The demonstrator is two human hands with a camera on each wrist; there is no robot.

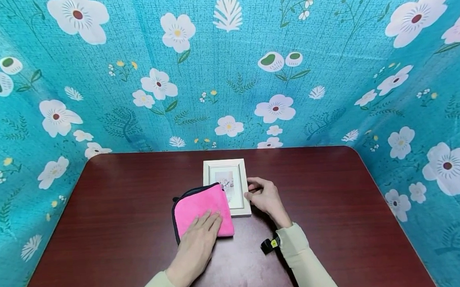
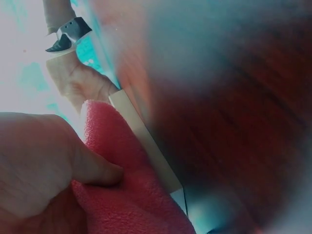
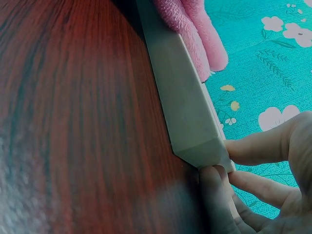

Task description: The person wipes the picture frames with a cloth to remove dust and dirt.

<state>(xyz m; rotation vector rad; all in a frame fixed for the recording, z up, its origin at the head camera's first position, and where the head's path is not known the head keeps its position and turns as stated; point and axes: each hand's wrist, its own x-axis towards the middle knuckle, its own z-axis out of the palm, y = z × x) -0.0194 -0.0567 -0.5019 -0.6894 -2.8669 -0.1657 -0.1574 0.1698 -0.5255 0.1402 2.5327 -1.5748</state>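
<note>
A pink cloth with dark edging (image 1: 199, 202), folded over, covers the lower left part of a white picture frame (image 1: 240, 171). My left hand (image 1: 196, 246) holds the cloth against the frame, its fingers stretched over the top. In the left wrist view the thumb (image 2: 105, 170) presses into the cloth's near side; the other fingers are hidden there. At the frame's right side my right hand (image 1: 268, 199) pinches the edge between thumb and fingers. The right wrist view shows these fingers (image 3: 261, 146) around the frame's corner. The frame lies face up, showing a small flower picture.
A dark red-brown wooden table (image 1: 328, 199) bears the frame. Blue flowered fabric (image 1: 210, 74) hangs behind it and along both sides. A black strap device with a yellow mark (image 1: 270, 245) is worn at my right wrist.
</note>
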